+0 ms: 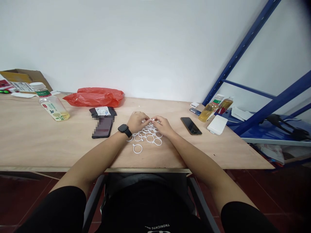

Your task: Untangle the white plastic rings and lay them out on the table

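Observation:
Several white plastic rings (150,139), each with a small tab on its edge, lie in a loose pile on the wooden table below my hands. One ring (137,149) rests apart, closer to the table's front edge. My left hand (137,121), with a black watch on its wrist, is closed, thumb and fingers pinching a small white part at the far end of the pile. Facing it, my right hand (161,125) pinches the same white ring piece (152,120). The fingertips nearly meet and hide most of it.
Left of the hands are a phone (102,127), a dark packet (103,111), a red plastic bag (94,97) and a bottle (52,105). On the right lie another phone (191,126), a white case (217,125) and a tilted bottle (211,109) near blue shelving (264,100).

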A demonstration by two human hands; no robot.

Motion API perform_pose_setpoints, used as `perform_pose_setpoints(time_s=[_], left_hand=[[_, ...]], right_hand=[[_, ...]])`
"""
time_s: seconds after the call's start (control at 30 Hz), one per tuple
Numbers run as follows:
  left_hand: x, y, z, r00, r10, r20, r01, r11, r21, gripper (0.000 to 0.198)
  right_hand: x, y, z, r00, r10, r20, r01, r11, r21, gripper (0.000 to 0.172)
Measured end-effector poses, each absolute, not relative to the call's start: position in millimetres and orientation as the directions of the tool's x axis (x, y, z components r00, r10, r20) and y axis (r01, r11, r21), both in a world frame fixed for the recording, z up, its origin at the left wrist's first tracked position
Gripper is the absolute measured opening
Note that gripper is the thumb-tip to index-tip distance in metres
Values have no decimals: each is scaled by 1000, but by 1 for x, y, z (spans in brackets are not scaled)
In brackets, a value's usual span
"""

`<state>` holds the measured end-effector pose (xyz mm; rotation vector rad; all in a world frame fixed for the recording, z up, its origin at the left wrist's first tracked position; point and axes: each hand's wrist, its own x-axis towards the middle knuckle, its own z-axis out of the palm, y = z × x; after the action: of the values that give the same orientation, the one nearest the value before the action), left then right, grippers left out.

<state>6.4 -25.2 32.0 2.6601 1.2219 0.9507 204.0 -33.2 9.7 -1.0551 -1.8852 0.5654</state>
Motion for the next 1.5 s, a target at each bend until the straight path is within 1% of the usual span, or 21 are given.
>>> perform_pose_setpoints(time_s=[0.13,0.33,0.47,0.53,0.67,0.73,0.8,0.83,0.9,0.97,1.03,1.13,1.2,1.27,1.37,1.43,1.5], left_hand=[[7,-26,30,503,689,523,667,-694,273,31],[9,-28,32,536,701,471,666,-694,275,32],[11,-28,33,562,669,487,626,-729,277,33],[13,-28,31,557,652,515,586,-748,313,33],[18,-27,27,493,683,539,487,-730,480,37],[17,-23,26,448,708,545,453,-706,544,38],[13,-17,25,379,733,565,459,-679,573,35],[9,-13,24,331,756,564,488,-649,584,34],[-2,-5,23,226,794,565,580,-575,576,31],[-15,4,20,186,819,544,672,-509,537,28],[-25,12,16,117,849,515,767,-407,496,27],[-34,21,9,57,912,407,866,-248,434,28],[-35,25,4,49,943,328,898,-185,399,30],[-35,28,1,77,957,280,898,-189,399,37],[-31,27,0,189,934,304,853,-310,421,44],[-26,23,2,282,895,344,820,-412,398,41],[-21,19,5,367,868,335,809,-476,346,37]], right_hand=[[205,-33,12,-283,830,481,454,557,-695,22],[205,-33,11,-275,837,474,503,545,-671,22],[206,-31,9,-267,839,474,516,540,-665,22],[206,-29,9,-261,838,479,515,541,-665,23],[205,-28,9,-221,834,505,502,541,-675,26],[205,-29,10,-222,823,522,491,557,-670,27],[207,-29,11,-230,809,541,494,576,-652,30],[209,-28,10,-233,803,549,506,582,-637,36],[213,-23,8,-242,794,558,552,585,-594,45],[219,-17,4,-249,788,563,611,579,-540,40],[224,-10,1,-255,790,557,655,565,-501,33],[227,-5,-4,-294,793,533,694,561,-452,26],[226,-4,-5,-325,788,522,706,570,-420,25],[224,-4,-7,-350,780,518,713,581,-393,24],[220,-5,-7,-372,773,513,720,589,-366,24],[219,-6,-6,-382,776,502,728,587,-354,24],[220,-6,-5,-388,786,482,742,576,-342,25]])
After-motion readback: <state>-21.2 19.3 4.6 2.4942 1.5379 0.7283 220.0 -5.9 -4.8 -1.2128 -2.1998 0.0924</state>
